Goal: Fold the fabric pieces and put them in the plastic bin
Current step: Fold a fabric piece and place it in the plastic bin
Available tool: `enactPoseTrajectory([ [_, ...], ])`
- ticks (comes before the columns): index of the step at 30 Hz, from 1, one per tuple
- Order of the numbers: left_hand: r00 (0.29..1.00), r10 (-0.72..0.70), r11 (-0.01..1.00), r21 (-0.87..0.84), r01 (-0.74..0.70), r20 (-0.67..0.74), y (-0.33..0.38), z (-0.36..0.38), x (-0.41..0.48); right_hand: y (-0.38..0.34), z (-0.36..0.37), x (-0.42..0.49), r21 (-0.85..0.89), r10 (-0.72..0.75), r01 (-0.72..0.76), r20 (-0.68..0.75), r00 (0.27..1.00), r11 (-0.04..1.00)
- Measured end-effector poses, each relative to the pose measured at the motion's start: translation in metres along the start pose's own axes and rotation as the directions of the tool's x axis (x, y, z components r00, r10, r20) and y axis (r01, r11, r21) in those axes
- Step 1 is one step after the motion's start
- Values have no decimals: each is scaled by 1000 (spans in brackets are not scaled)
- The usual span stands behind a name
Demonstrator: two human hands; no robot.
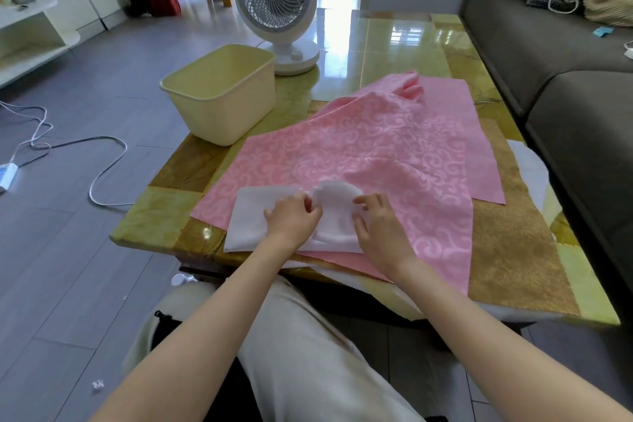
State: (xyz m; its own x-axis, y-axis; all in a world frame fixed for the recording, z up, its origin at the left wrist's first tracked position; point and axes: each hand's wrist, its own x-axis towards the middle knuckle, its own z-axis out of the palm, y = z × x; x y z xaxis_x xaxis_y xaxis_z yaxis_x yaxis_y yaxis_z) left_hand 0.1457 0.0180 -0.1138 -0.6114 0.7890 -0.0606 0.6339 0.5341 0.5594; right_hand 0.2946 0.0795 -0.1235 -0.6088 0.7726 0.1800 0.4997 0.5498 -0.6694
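Note:
A thin white fabric piece [251,216] lies on top of a large pink patterned fabric [376,140] at the near edge of the glossy table [387,44]. My left hand [293,217] pinches a raised fold of the white piece at its middle. My right hand [375,219] rests on the white piece's right part, fingers curled against the lifted rounded flap. The pale yellow plastic bin [222,92] stands at the table's left edge, beyond the fabrics, and looks empty. Golden-brown fabric [510,243] lies under the pink one on the right.
A white desk fan [275,3] stands behind the bin. Another white fabric [529,175] hangs over the table's right edge beside a grey sofa [548,44]. White cables and a power strip [7,175] lie on the floor at left.

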Motion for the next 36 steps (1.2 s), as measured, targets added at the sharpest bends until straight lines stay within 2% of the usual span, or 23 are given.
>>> enactPoseTrajectory([
  [3,995,-89,990,112,84,42,-6,2,1,5,4,5,-137,18,4,163,986,991],
  [6,993,-110,984,143,104,41,-10,6,3,7,11,6,-245,36,35,276,960,969],
  [9,995,-99,984,151,99,-4,-12,10,5,6,15,4,-324,17,86,303,953,942],
  [13,993,-113,982,151,117,-39,-13,13,10,3,18,1,-345,-47,170,337,940,923],
  [16,993,-115,983,142,118,-31,-12,12,11,3,19,0,-389,-7,165,378,926,906],
  [19,995,-93,994,46,95,-46,-14,5,7,-1,19,1,-442,42,159,411,911,883],
  [22,990,-67,998,-22,64,-121,-28,-9,3,-12,22,2,-408,-2,176,392,920,896],
  [25,979,-60,998,15,64,-193,-53,-24,0,-27,27,-1,-320,-110,254,405,908,913],
  [28,967,-172,970,138,200,-190,-75,-37,-7,-47,38,-5,-270,-158,319,485,860,909],
  [31,949,-292,937,166,308,-117,-87,-42,-14,-58,48,-11,-264,-122,301,532,838,916],
  [33,952,-291,949,101,300,-92,-91,-42,-16,-60,52,-13,-284,-96,296,555,826,912],
  [36,944,-325,942,-111,318,-50,-91,-47,-18,-60,55,-14,-319,-91,324,574,814,891],
])
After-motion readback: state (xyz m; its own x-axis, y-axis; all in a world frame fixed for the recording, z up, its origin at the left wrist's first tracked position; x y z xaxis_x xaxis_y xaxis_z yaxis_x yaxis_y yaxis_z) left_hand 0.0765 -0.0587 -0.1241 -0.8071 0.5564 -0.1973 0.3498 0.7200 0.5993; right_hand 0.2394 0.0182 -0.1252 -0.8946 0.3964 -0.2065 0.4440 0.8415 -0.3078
